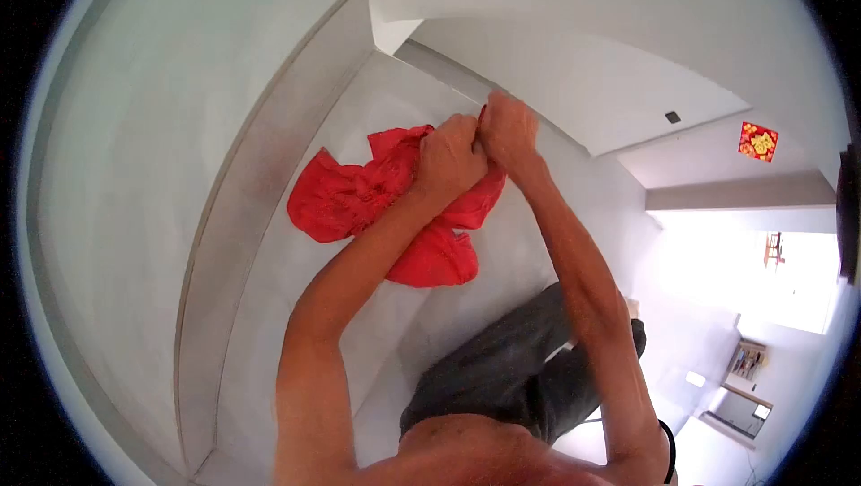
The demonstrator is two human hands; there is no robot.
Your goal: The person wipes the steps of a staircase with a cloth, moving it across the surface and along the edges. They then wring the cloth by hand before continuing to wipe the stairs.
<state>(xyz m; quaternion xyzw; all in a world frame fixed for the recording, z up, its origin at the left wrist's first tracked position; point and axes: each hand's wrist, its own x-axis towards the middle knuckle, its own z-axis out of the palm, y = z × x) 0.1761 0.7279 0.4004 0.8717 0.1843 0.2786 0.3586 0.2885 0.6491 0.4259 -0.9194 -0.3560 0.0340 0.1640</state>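
A crumpled red garment (359, 190) spreads out beneath my hands, with loose flaps toward the left and the bottom. My left hand (448, 156) is closed in a fist on its upper edge. Right beside it, my right hand (508, 132) is also closed on the cloth, and a bit of red shows at its fingers. The two fists nearly meet, hiding the part of the fabric between them. Folds of the garment pass behind my left forearm.
A pale floor or step surface (359, 109) lies under the cloth. A raised grey ledge (260, 154) curves along the left. On the right wall hang a red and yellow picture (758, 142) and a small dark plate (673, 117). Dark trousers (502, 360) show below.
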